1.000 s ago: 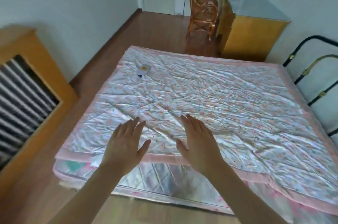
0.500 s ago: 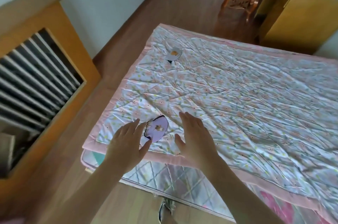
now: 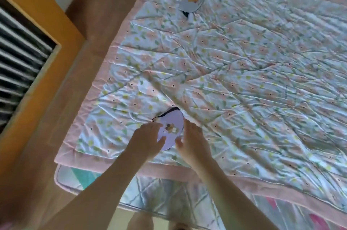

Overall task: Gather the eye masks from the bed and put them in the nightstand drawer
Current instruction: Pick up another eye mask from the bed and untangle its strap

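A lilac eye mask (image 3: 173, 122) with a small picture and a black strap lies flat on the floral quilt (image 3: 244, 79), near the bed's front left corner. My left hand (image 3: 145, 140) rests its fingertips and thumb on the mask's left edge. On the mask's right side, my right hand (image 3: 194, 140) touches the lower rim with its thumb. Both hands have their fingers spread. A second eye mask (image 3: 191, 1), grey-blue with an orange picture, lies farther up the bed by the left edge. No drawer is in view.
A wooden unit with dark slats (image 3: 28, 46) stands to the left of the bed. A strip of brown wood floor (image 3: 97, 10) runs between the two. The mattress edge (image 3: 150, 192) shows below the quilt's pink border, with my feet (image 3: 140, 220) under it.
The view has tilted down and closed in on the bed corner. Both hands have moved forward, from just short of the lilac mask to touching it on either side.
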